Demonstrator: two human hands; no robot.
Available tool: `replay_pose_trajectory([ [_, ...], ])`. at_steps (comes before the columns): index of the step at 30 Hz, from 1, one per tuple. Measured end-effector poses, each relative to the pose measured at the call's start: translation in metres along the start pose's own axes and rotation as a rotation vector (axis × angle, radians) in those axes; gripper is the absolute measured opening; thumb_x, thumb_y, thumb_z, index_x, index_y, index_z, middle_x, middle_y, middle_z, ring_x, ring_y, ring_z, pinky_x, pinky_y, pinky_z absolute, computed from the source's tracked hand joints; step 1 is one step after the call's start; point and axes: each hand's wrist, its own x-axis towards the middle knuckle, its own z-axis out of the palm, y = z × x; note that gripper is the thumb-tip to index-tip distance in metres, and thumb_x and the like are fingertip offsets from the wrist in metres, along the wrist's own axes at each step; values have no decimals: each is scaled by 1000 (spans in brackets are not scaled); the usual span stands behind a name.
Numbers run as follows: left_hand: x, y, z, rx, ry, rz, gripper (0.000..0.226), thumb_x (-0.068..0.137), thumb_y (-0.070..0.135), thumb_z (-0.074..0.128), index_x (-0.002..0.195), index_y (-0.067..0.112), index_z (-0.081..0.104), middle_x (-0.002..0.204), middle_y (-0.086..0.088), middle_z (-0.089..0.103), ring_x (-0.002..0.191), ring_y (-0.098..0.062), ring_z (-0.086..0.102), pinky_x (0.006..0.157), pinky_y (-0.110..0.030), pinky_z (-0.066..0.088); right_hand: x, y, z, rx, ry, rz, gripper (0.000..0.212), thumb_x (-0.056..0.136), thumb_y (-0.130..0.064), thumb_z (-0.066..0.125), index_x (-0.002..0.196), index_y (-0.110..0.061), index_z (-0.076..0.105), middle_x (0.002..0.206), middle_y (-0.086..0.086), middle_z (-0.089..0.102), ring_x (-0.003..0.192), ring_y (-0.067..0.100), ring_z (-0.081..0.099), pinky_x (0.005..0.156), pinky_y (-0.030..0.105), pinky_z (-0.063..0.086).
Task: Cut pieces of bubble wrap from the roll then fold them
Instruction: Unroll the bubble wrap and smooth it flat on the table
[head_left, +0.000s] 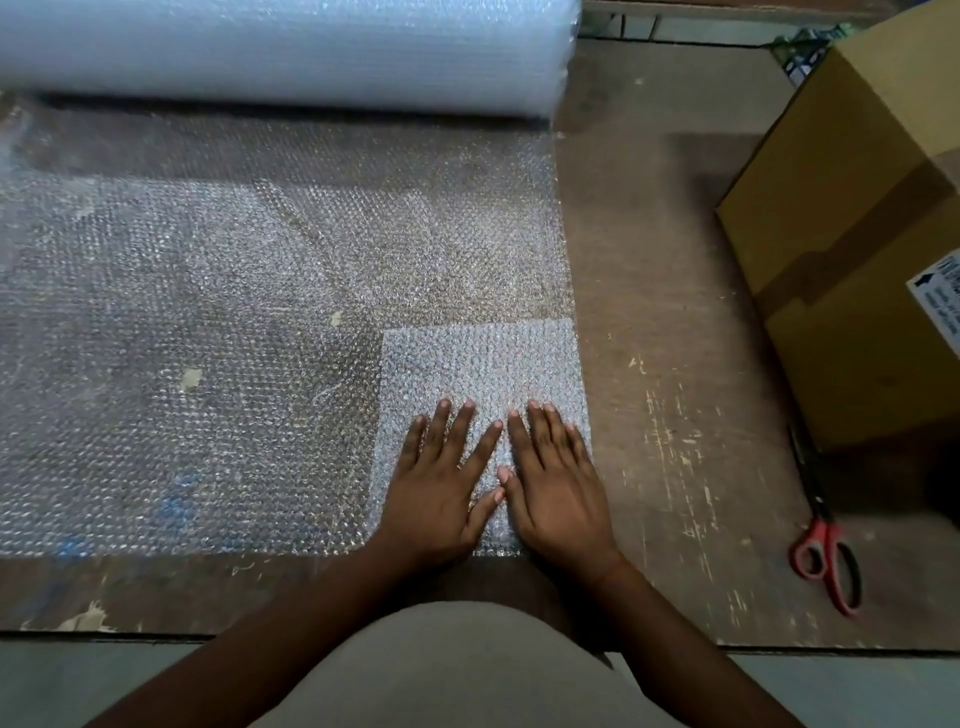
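Left hand (441, 483) and right hand (553, 483), fingers spread, press flat on the apparently folded bubble wrap piece (483, 374); scissors (826, 551) lie well apart.

I counted one roll (280, 52), one folded piece (483, 374), one box (857, 234), one scissors (826, 545), two hands: left hand (441, 493), right hand (561, 493).

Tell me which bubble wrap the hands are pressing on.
The small folded square at the sheet's near right corner. It looks whiter and thicker than the see-through sheet and the roll.
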Motion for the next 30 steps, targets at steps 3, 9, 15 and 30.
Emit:
replay_pose_trajectory([
  [3, 1, -1, -1, -3, 6, 7, 76, 108, 63, 32, 172, 25, 16, 179, -14, 8, 166, -37, -3, 129, -63, 15, 2, -1, -1, 8, -17, 3, 68, 112, -47, 29, 171, -18, 14, 178, 11, 9, 165, 25, -2, 133, 48, 8],
  [9, 26, -10, -14, 30, 19, -30, 79, 108, 67, 17, 173, 24, 7, 179, -17, 4, 166, -36, -6, 131, -61, 9, 21, 9, -11, 28, 4, 48, 69, 112, -48, 24, 171, -14, 11, 178, 13, 2, 165, 27, -6, 132, 43, -4],
  [15, 33, -18, 1, -5, -2, -72, 81, 107, 72, 21, 173, 28, 2, 179, -13, -5, 165, -32, -13, 131, -60, 8, 33, 20, -7, -14, -41, 44, 73, 112, -55, 22, 171, -17, 3, 178, 9, -3, 165, 25, -7, 133, 46, -2],
  [30, 66, -53, -2, -13, -10, -176, 85, 107, 74, 18, 172, 25, -4, 179, -14, -10, 165, -31, -17, 133, -55, -2, 109, 17, -8, 8, -52, 71, 76, 109, -58, 12, 171, -14, 5, 178, 15, 3, 165, 30, -2, 133, 47, 2],
])
